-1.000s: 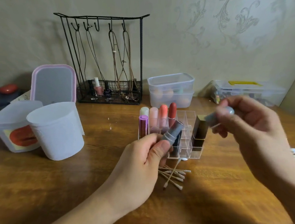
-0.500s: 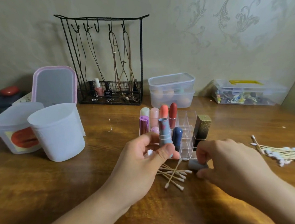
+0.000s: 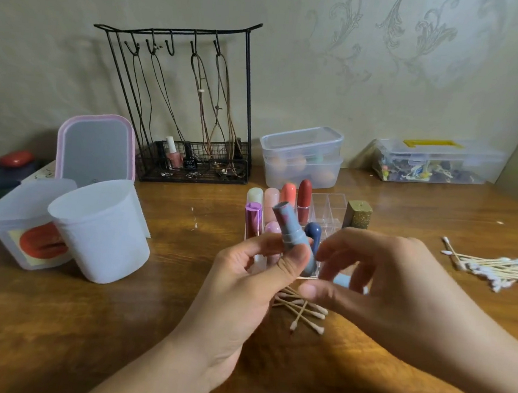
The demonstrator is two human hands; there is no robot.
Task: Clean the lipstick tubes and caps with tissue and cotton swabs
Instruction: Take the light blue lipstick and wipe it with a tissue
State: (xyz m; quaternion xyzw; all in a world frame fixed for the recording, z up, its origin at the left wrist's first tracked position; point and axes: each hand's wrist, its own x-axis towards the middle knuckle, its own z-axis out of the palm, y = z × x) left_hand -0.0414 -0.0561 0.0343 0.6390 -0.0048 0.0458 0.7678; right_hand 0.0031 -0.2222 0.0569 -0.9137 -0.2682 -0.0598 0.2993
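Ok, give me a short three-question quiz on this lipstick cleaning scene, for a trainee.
1. True or false: the left hand grips the uncapped grey-blue lipstick tube.
2. Multiple choice: the small heap of wooden cotton swabs near the hands lies A) in the white plastic cup, B) on the wooden table, C) in the clear acrylic organiser.
3. Fill in: the square lipstick at the organiser's right has a glittery ____ cap.

Key: 1 true; 2 B; 3 gold.
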